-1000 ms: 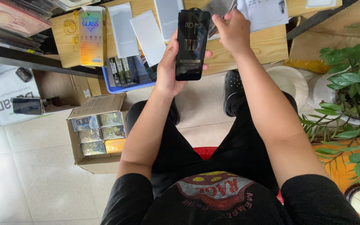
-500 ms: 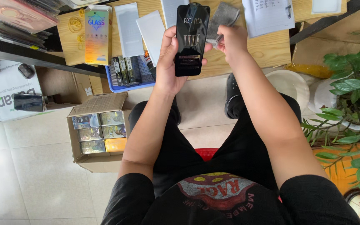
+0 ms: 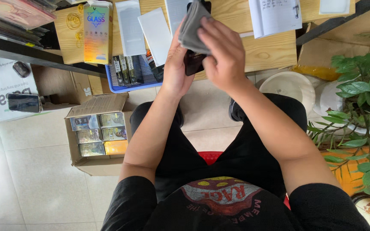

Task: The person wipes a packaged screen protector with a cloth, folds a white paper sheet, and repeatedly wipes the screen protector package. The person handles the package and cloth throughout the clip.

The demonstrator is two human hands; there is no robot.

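A pale tiled floor [image 3: 31, 184] runs under a light wooden desk [image 3: 275, 53] at the top of the view; the person sits before it in black clothes, knees apart. Above the desk's near edge the left hand [image 3: 174, 70] holds a slim black rectangular phone-like slab [image 3: 192, 64]; its long axis runs away from the person, top end toward the desk, near end showing dark below the cloth; most of its face is covered. The left fingers wrap its left edge from behind, curled against it; the right hand [image 3: 223, 53] presses a folded grey cloth [image 3: 192, 25] onto the slab's upper part, fingers bunched together on the cloth, thumb side hidden.

On the desk to the left stands a tall rectangular carton [image 3: 96, 26], yellow-green fading to orange, its printed face upward; just right of it lie two flat white sleeves [image 3: 144, 28], long axes also pointing away, one slightly tilted. A blue plastic mesh basket [image 3: 129, 83] overhangs the desk's near edge, with narrow dark packs upright in a row. To the right lies an open white notebook [image 3: 275, 15] with handwriting and a pen.

On the floor, left of the left knee, an open brown cardboard box [image 3: 95, 132] holds small flat packages stacked in two columns, silvery-grey ones and one orange at the lower right. Farther left a white carton with green print [image 3: 1, 92] leans by a dark phone [image 3: 23, 102]. At the right, a white round bowl [image 3: 290, 85] and a leafy green plant [image 3: 360, 115].
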